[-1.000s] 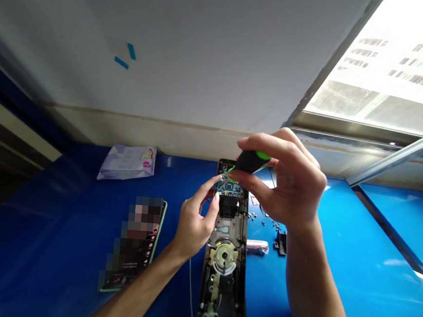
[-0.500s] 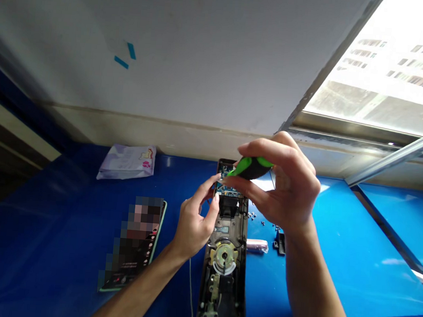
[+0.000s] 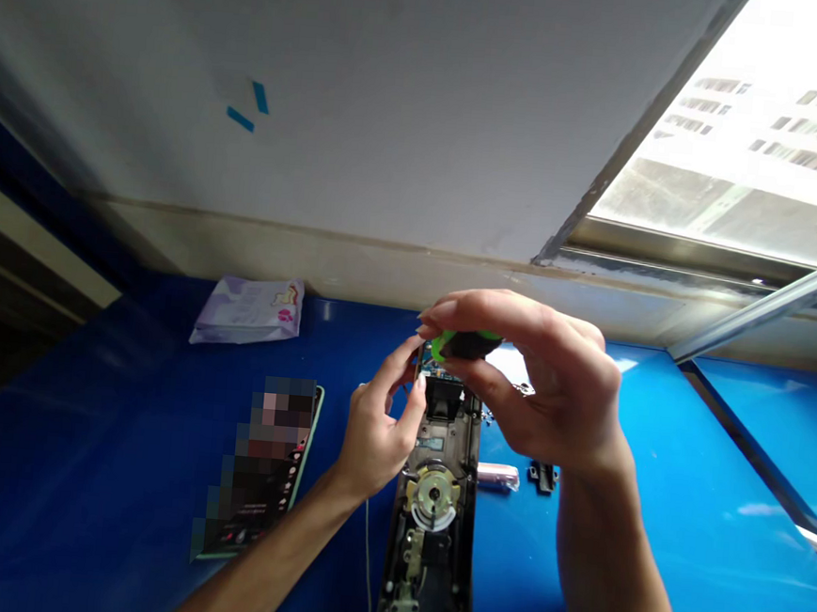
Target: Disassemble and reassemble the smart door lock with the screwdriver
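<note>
A long black device housing [image 3: 433, 435] lies lengthwise on the blue table, its inside exposed. A round metal speaker-like part [image 3: 434, 497] sits in its middle and a circuit board [image 3: 438, 372] at its far end. My left hand [image 3: 381, 422] grips the housing's left edge beside the board, thumb and index finger at the rim. My right hand [image 3: 550, 383] holds a green and black screwdriver [image 3: 472, 345] by its handle, tilted over the board. The hand and handle hide the screwdriver's tip and much of the board.
A phone [image 3: 264, 474] with a lit screen lies left of my forearm, and a pale purple packet [image 3: 249, 310] behind it. Right of the housing are a pink wrapped item [image 3: 498, 476], a small black part [image 3: 543, 477] and several tiny screws [image 3: 488, 416]. A wall and window stand behind.
My right hand has turned and shifted slightly left and down with the screwdriver, covering more of the board. My left hand stays at the housing's edge.
</note>
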The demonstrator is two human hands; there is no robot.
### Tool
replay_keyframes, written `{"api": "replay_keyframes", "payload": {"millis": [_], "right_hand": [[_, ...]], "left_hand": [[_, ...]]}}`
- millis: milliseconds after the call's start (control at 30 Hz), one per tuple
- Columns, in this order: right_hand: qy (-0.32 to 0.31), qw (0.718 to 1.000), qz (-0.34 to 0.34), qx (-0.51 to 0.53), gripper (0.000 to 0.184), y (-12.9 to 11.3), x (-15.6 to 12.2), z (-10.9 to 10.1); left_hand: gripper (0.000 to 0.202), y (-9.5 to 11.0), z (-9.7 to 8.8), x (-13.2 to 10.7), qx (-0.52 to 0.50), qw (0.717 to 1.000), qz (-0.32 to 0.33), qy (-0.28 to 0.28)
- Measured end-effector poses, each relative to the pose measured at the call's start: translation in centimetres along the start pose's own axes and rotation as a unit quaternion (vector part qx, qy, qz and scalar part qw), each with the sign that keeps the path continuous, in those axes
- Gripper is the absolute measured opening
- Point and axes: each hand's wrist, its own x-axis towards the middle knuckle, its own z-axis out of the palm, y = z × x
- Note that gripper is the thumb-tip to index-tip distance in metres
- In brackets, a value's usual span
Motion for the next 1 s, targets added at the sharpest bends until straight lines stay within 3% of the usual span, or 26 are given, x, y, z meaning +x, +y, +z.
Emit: {"api": "replay_keyframes", "payload": {"millis": [67,433,700,1000], "right_hand": [[0.003,1.0,0.022,0.013,0.042,-0.1,-0.1,-0.3],[0.056,0.996,0.005,-0.066,0.033,-0.2,-0.4,0.1],[0.12,0.986,0.083,-0.084,0.034,0.8,-0.6,-0.6],[0.245,0.951,0.073,-0.175,0.031,0.9,-0.4,-3.0]], "left_hand": [[0.045,0.0,0.0,0.0,-0.002,1.0,0.001,0.001],[0.047,-0.1,-0.1,-0.1,0.012,1.0,0.008,-0.001],[0.048,-0.3,-0.8,0.3,0.038,0.999,-0.021,0.008],[0.056,-1.5,-2.0,2.2,-0.002,0.999,-0.044,-0.02]]}}
